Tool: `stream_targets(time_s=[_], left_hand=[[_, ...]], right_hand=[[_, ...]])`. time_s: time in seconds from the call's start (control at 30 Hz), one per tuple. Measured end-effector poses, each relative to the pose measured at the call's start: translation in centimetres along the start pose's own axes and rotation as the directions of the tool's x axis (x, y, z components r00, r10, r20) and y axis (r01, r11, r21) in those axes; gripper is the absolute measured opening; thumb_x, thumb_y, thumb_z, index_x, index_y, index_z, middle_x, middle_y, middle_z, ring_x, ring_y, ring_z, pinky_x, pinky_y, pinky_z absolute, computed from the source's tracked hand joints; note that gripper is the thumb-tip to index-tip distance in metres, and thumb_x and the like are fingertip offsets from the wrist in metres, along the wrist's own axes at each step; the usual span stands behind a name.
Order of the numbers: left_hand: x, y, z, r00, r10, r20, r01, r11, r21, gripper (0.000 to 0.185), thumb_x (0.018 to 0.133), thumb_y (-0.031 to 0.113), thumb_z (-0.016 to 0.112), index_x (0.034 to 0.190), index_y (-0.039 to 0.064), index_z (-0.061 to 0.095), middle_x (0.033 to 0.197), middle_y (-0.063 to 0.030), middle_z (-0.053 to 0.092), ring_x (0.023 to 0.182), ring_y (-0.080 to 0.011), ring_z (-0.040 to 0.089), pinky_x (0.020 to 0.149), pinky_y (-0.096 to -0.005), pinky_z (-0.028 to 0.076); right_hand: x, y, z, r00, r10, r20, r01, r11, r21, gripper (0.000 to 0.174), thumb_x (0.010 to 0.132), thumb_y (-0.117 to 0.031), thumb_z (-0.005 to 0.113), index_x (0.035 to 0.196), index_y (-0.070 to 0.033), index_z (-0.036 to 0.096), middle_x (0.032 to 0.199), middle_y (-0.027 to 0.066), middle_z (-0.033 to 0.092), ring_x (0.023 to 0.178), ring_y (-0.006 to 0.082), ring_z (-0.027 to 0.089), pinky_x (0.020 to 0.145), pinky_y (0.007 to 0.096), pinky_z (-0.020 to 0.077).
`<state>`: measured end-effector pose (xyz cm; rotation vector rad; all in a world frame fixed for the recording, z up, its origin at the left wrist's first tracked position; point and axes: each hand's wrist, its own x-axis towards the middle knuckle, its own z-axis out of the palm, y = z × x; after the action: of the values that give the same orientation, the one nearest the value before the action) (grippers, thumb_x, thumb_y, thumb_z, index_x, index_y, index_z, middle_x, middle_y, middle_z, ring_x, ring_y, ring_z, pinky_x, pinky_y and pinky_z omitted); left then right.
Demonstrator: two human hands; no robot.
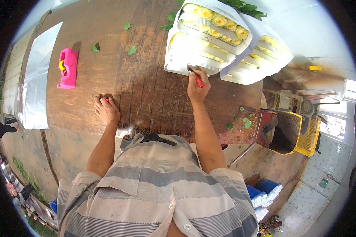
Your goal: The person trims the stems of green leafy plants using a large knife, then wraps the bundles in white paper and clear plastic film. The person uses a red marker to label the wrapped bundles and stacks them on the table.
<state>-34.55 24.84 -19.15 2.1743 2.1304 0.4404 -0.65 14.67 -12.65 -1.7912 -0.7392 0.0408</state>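
My right hand [199, 86] grips a red marker pen [199, 81], its tip at the near white side of a cardboard-wrapped rose bundle [181, 60]. A short red stroke shows beside the tip. On top of that bundle lies another wrapped bundle of pale yellow roses [219, 20], with red handwriting on its wrap. More wrapped roses [255, 60] lean against them on the right. My left hand [107, 109] rests on the wooden table [154, 97], fingers curled around a small red piece [107, 99] that looks like the marker's cap.
A pink tape dispenser [68, 68] stands on the left, beside a clear plastic sheet [38, 80]. Loose green leaves [132, 50] are scattered on the table. Past its right edge are a dark-lined bin [284, 133] and a yellow crate [308, 139]. A person's arm [7, 129] shows far left.
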Motion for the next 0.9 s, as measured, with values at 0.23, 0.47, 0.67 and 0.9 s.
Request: stream_targets(time_s=[0.23, 0.47, 0.67, 0.9], left_hand=[[0.0, 0.3, -0.8, 1.0, -0.01, 0.012, 0.01, 1.0, -0.003, 0.03, 0.094, 0.024, 0.06, 0.115, 0.003, 0.056, 0.143, -0.0104, 0.045, 0.137, -0.0329, 0.037, 0.113, -0.0478, 0.026], [0.7, 0.5, -0.8, 1.0, -0.013, 0.022, 0.013, 1.0, -0.028, 0.032, 0.093, 0.023, 0.059, 0.117, 0.002, 0.056, 0.143, -0.0128, 0.045, 0.136, -0.0333, 0.039, 0.113, -0.0475, 0.028], [0.6, 0.8, -1.9, 0.997, 0.043, 0.06, -0.042, 0.999, -0.025, 0.033, 0.093, 0.019, 0.057, 0.121, 0.003, 0.056, 0.138, -0.0165, 0.051, 0.124, -0.0366, 0.051, 0.102, -0.0425, 0.043], [0.1, -0.4, 0.5, 0.999, -0.031, 0.03, 0.028, 0.994, 0.106, 0.032, 0.099, 0.027, 0.053, 0.124, 0.007, 0.054, 0.147, -0.0085, 0.043, 0.132, -0.0305, 0.043, 0.109, -0.0452, 0.034]], right_hand=[[0.3, -0.7, -0.6, 0.999, -0.03, 0.02, 0.03, 1.0, -0.002, 0.015, 0.089, -0.015, 0.067, 0.097, -0.002, 0.064, 0.087, 0.0133, 0.067, 0.076, 0.0238, 0.067, 0.075, 0.0318, 0.0531], [0.7, 0.4, -1.4, 0.995, 0.098, 0.029, -0.098, 0.995, 0.001, 0.014, 0.09, -0.012, 0.065, 0.099, -0.001, 0.064, 0.088, 0.0107, 0.067, 0.076, 0.0141, 0.062, 0.071, 0.0295, 0.051], [-0.3, -1.8, -3.9, 0.987, 0.159, 0.017, -0.156, 0.936, 0.316, 0.014, 0.095, -0.011, 0.061, 0.099, 0.002, 0.063, 0.089, 0.0075, 0.068, 0.079, 0.0113, 0.062, 0.071, 0.0253, 0.0503], [7.7, -5.6, -13.9, 0.927, 0.044, -0.372, 0.098, 0.931, 0.353, 0.014, 0.098, -0.008, 0.056, 0.096, 0.006, 0.062, 0.09, 0.0131, 0.07, 0.074, 0.0128, 0.066, 0.068, 0.0278, 0.0526]])
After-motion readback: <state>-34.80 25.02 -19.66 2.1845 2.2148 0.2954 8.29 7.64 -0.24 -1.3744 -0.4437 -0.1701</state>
